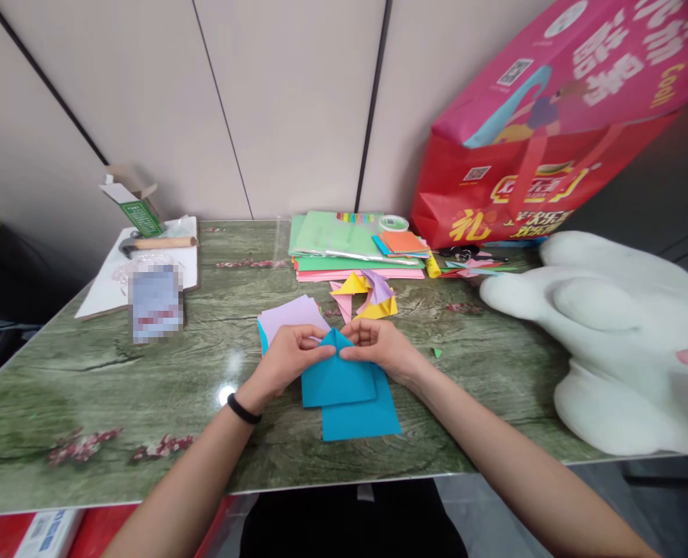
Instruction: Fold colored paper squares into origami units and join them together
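Both of my hands hold a blue sheet of folding paper [338, 384], whose top corners are folded to a point. My left hand [294, 353] pinches the left side of the point between thumb and fingers, a black band on its wrist. On the other side, my right hand [379, 349] pinches the right slope the same way, thumb on top. Beneath the folded sheet lies a flat blue paper [362, 418]. A stack of lilac and blue paper squares [293, 316] is beside my left hand. Just beyond my hands sit folded yellow, pink and purple paper pieces [373, 294].
Coloured paper packs [332, 236] with a tape roll [393, 223] lie at the back. A red and pink bag [495, 186] stands behind right, a white plush toy [611, 325] at right. On the left are a hammer [163, 243], green box [140, 215] and blurred object [156, 302].
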`<state>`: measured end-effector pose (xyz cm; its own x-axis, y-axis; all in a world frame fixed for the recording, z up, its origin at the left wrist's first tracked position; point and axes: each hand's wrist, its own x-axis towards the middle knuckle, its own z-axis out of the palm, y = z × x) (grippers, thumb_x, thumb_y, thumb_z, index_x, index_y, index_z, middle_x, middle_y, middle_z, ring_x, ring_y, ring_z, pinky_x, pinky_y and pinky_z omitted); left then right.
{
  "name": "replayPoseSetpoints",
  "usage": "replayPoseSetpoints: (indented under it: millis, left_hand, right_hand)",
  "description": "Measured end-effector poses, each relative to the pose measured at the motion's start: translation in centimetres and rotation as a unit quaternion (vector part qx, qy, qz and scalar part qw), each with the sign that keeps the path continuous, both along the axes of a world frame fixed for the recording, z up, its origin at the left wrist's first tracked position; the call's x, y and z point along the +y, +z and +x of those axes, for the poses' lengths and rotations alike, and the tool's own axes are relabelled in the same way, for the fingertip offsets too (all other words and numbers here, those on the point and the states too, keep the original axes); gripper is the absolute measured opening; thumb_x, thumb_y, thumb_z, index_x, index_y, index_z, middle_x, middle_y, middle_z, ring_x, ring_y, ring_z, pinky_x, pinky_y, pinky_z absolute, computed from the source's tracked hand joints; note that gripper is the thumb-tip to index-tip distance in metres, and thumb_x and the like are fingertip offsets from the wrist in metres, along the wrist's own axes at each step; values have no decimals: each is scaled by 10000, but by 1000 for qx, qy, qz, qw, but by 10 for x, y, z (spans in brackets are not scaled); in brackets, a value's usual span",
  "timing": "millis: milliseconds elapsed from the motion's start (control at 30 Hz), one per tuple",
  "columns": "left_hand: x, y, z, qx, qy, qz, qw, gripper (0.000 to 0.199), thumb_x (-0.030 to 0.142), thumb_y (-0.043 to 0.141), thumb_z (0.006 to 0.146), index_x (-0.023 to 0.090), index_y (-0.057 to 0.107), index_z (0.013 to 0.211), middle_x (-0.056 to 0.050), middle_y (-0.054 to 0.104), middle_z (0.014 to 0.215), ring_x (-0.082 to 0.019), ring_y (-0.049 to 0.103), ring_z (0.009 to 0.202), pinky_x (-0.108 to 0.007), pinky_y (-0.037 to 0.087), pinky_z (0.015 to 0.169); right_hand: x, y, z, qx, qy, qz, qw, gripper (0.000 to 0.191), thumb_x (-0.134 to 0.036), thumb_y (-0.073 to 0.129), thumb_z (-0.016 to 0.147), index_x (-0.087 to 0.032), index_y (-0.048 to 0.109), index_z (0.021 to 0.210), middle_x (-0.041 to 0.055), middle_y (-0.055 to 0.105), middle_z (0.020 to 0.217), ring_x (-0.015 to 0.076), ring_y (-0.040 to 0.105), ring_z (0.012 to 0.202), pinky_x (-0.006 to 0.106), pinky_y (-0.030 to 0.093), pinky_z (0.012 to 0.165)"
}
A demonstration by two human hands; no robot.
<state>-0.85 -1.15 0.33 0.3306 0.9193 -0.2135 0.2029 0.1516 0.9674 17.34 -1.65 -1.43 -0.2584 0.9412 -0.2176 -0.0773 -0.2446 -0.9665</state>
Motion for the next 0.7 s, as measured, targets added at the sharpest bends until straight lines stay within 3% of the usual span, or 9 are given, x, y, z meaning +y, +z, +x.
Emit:
replayPoseSetpoints:
  millis: [233, 700]
  left_hand:
    - [-1, -2, 0, -8, -40, -17, 999, 354, 327, 751, 593, 111, 661, 858, -67, 712, 751, -176, 642, 645, -254, 474, 563]
    - [-1, 0, 0, -33, -36, -41, 998, 317, 292, 767, 586, 110, 662, 823, -60, 718, 744, -171, 652, 657, -262, 496, 601]
  right_hand:
    - [0, -1, 0, 15, -5, 0, 1000, 410, -242, 839, 448, -158, 625, 788, -19, 658, 681, 102, 596, 621, 242, 469, 616]
    - [0, -3, -1, 17, -12, 1, 1000, 416, -260, 840, 442, -159, 632, 788, -19, 656, 675, 107, 594, 609, 251, 466, 618]
